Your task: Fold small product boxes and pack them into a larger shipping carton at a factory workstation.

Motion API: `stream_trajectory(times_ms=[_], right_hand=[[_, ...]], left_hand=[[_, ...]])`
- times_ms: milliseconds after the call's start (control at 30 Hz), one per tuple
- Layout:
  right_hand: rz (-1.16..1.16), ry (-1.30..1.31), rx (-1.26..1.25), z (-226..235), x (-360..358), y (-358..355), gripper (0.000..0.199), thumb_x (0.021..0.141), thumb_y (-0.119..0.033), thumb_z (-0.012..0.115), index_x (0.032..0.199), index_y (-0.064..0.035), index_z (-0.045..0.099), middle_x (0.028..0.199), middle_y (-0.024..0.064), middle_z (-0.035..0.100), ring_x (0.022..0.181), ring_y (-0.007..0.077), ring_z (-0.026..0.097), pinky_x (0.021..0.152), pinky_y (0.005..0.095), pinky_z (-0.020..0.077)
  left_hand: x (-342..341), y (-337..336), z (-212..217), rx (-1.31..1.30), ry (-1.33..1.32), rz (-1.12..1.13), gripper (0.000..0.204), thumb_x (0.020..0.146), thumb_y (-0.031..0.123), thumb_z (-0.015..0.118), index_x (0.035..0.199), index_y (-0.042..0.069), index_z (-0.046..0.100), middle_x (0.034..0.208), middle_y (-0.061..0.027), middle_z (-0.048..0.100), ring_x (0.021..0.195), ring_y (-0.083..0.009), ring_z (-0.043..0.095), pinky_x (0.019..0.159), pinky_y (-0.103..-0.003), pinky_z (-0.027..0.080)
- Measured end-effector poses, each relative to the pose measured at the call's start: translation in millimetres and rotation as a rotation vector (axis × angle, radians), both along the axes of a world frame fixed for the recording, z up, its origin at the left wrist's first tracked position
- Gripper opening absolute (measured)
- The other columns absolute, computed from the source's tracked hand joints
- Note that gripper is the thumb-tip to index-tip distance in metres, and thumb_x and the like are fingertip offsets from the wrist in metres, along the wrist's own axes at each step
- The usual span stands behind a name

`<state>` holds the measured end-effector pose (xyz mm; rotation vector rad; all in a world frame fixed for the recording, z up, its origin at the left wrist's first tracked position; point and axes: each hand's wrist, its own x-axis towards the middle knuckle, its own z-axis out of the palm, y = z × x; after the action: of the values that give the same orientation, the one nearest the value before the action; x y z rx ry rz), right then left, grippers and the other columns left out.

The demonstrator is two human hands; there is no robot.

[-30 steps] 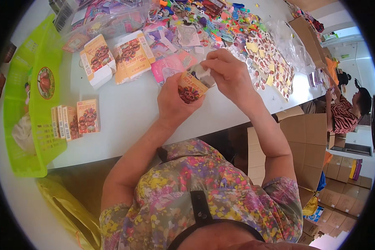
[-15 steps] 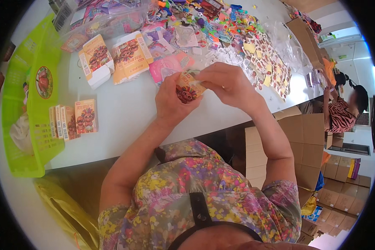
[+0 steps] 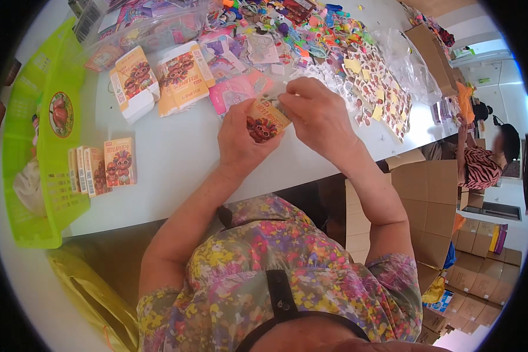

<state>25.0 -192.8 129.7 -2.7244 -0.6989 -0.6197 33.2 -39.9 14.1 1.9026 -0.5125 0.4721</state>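
Note:
My left hand [image 3: 236, 139] is wrapped round a small orange-yellow cardboard box [image 3: 265, 122] with cartoon figures on its front, held tilted above the white table [image 3: 188, 155]. At the box's upper end, my right hand [image 3: 321, 120] has its fingers pinched together. Whatever lies between those fingertips is hidden; a pale, see-through bit shows beside them. Beyond my left hand, pink and purple printed cards [image 3: 232, 94] lie on the table. Several matching filled-out boxes [image 3: 120, 163] stand in a row to the left, next to the basket.
A green plastic basket [image 3: 53, 158] stands at the left edge. Flattened boxes [image 3: 136, 82] and a clear bin [image 3: 158, 32] lie farther back. Small coloured toys [image 3: 317, 29] and cut-out stickers [image 3: 375, 88] cover the far right. An open carton [image 3: 422, 205] and another person [image 3: 481, 158] are to the right.
My right hand has shifted slightly up and right at the box's upper end, with its fingers curled more. My left hand still holds the box in nearly the same place.

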Motion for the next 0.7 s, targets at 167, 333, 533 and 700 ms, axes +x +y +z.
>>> stream_trajectory(times_ms=[167,333,533,700], right_hand=[[0.017,0.234,0.115,14.9,1.1,-1.8,0.009,0.077,-0.004,0.071,0.086,-0.0030,0.070,0.083,0.0092,0.064,0.073,0.0280,0.065,0.061,0.0344,0.0519],[-0.076,0.192,0.031,12.3,8.9,0.7,0.007,0.078,-0.006,0.070,0.085,-0.0034,0.070,0.079,0.0077,0.064,0.070,0.0278,0.064,0.058,0.0328,0.0503],[0.065,0.314,0.262,25.4,26.3,-2.7,0.012,0.083,-0.011,0.072,0.091,-0.0034,0.071,0.085,0.0065,0.068,0.067,0.0160,0.061,0.062,0.0285,0.0500],[-0.099,0.037,0.269,23.2,80.0,-22.0,0.029,0.081,-0.013,0.075,0.108,-0.0054,0.069,0.116,0.0048,0.066,0.070,0.0125,0.061,0.062,0.0264,0.0505]], left_hand=[[-0.4,-2.2,-1.4,-0.096,0.000,-0.012,0.071,0.059,0.017,0.087,0.118,0.005,0.049,0.101,-0.0127,0.057,0.089,-0.0315,0.059,0.076,-0.039,0.050],[0.5,-0.8,0.9,-0.074,-0.130,0.002,0.070,0.059,0.016,0.087,0.117,0.005,0.049,0.101,-0.0130,0.057,0.090,-0.0318,0.058,0.077,-0.040,0.049],[0.0,0.7,-0.9,-0.152,0.013,0.044,0.071,0.060,0.017,0.087,0.118,0.005,0.048,0.101,-0.0138,0.057,0.090,-0.0313,0.059,0.076,-0.039,0.050],[2.4,-2.1,-6.0,-0.164,0.063,-0.001,0.075,0.060,0.018,0.088,0.121,0.003,0.046,0.102,-0.0137,0.056,0.091,-0.0303,0.059,0.075,-0.039,0.050]])
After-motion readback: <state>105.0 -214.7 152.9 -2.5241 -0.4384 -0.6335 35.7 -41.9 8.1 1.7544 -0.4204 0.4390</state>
